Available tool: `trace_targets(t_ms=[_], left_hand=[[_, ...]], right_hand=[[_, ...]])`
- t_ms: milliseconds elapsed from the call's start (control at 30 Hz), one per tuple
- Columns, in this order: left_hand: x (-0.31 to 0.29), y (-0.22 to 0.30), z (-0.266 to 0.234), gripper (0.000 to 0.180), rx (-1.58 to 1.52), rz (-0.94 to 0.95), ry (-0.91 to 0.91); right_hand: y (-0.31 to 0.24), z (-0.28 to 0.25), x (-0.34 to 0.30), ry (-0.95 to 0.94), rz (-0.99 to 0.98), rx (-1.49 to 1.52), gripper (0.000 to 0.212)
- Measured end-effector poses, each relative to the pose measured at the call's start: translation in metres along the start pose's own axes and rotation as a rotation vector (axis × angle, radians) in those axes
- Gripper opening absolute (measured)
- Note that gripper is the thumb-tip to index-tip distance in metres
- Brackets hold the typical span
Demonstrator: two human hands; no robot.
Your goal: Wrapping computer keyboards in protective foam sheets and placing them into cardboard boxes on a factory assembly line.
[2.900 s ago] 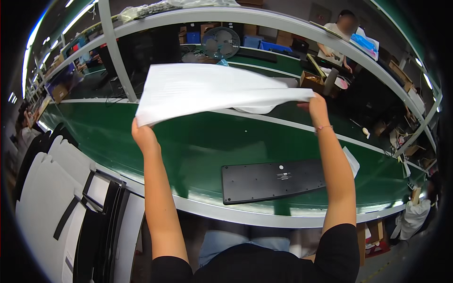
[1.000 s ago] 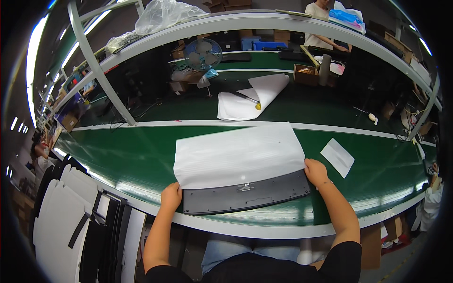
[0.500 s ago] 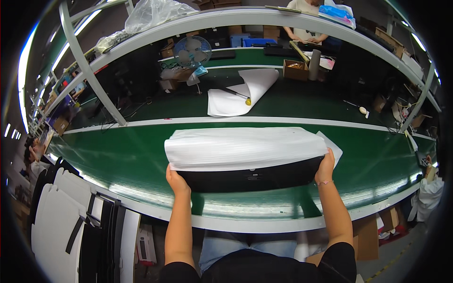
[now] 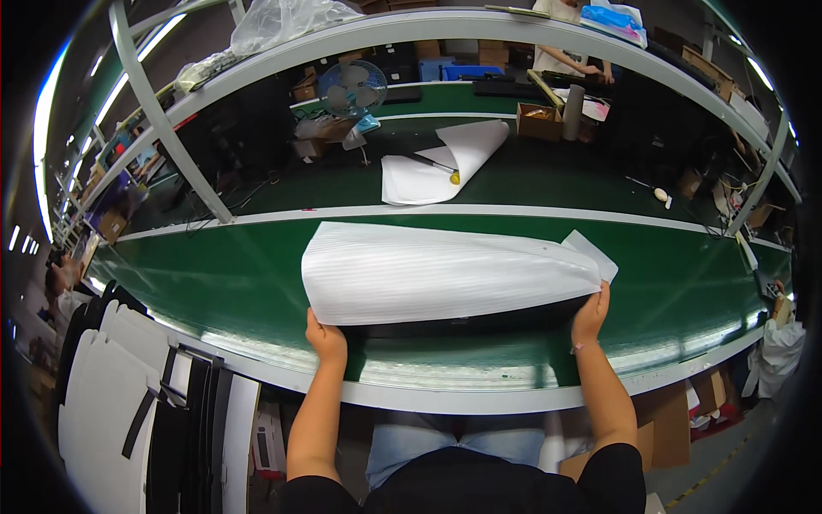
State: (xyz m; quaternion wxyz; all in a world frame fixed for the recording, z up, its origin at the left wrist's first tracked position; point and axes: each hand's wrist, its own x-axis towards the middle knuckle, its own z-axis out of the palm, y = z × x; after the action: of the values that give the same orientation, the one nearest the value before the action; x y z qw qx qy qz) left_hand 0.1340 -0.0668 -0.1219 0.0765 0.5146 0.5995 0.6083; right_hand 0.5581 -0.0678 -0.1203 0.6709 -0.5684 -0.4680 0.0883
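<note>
White wrap [image 4: 445, 276], one: over the green table [image 4: 685, 278], covering most of a black keyboard [image 4: 479, 325]. Left hand [image 4: 327, 339]: closed on the wrap's near left corner. Right hand [image 4: 588, 318]: closed on its right end. Grip on keyboard: cannot tell.

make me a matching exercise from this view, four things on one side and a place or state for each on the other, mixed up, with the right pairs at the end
Things
1. left hand
2. black panel
3. fan
4. clear plastic bag

Places and states
A. by the overhead beam
B. mostly covered, only a strip showing
C. at the near left corner of the white held sheet
D. round and bluish, beyond the sheet

Pairs: 1-C, 2-B, 3-D, 4-A
</note>
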Motion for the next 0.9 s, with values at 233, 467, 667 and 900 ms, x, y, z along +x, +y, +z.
trace_targets(t_ms=[233, 467, 667, 900], left_hand=[[0.002, -0.022, -0.001, 0.019, -0.078, -0.016, 0.077], [0.014, -0.031, -0.039, 0.017, 0.315, 0.107, -0.201], [0.025, -0.052, -0.049, 0.016, 0.76, 0.203, -0.426], [0.06, -0.028, -0.061, 0.023, 0.545, -0.208, -0.671]], right_hand=[[-0.008, 0.019, -0.004, 0.112, -0.126, 0.01, 0.024], [0.011, -0.023, -0.004, -0.274, -0.381, -0.335, 0.02], [0.006, -0.019, 0.002, -0.556, -0.488, -0.778, 0.016], [-0.019, -0.01, 0.021, -0.792, 0.163, -0.574, 0.018]])
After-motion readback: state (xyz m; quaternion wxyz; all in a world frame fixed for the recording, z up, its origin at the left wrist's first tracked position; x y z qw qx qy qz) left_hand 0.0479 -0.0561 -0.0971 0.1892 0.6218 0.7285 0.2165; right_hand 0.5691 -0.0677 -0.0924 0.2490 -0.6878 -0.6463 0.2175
